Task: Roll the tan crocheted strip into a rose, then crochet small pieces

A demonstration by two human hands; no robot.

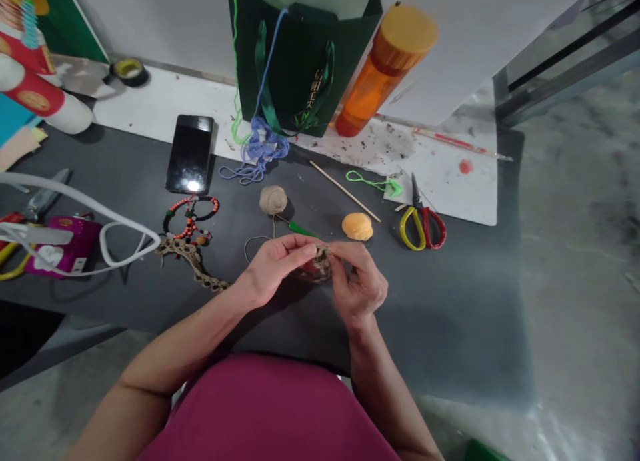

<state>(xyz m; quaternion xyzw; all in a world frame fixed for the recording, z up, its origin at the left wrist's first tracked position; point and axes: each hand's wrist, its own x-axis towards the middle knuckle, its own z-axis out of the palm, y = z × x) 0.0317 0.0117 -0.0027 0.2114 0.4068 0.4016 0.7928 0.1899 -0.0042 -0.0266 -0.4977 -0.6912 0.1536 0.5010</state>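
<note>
Above the dark table, both my hands are closed on a small brown-beige crocheted piece (pixel 323 261) with something reddish at it. My left hand (pixel 273 264) pinches its left side between thumb and fingers. Thumb and fingertips of my right hand (pixel 361 281) grip the right edge, the other fingers curled. Just beyond my left fingers lies a green-handled crochet hook (pixel 301 229), partly hidden. A ball of beige yarn (pixel 273 199) sits behind it, with its thread trailing towards my hands. Left of my left wrist, a crocheted strip (pixel 200 269) lies on the table.
Further back are a thin wooden stick (pixel 345 191), an orange-yellow lump (pixel 357 226), scissors (pixel 423 224), blue yarn (pixel 263 148) and a phone (pixel 190 154). A green paper bag (pixel 300 68) and an orange bottle (pixel 383 71) stand behind. A white cable (pixel 95 213) arcs at left near beaded bracelets (pixel 191 214).
</note>
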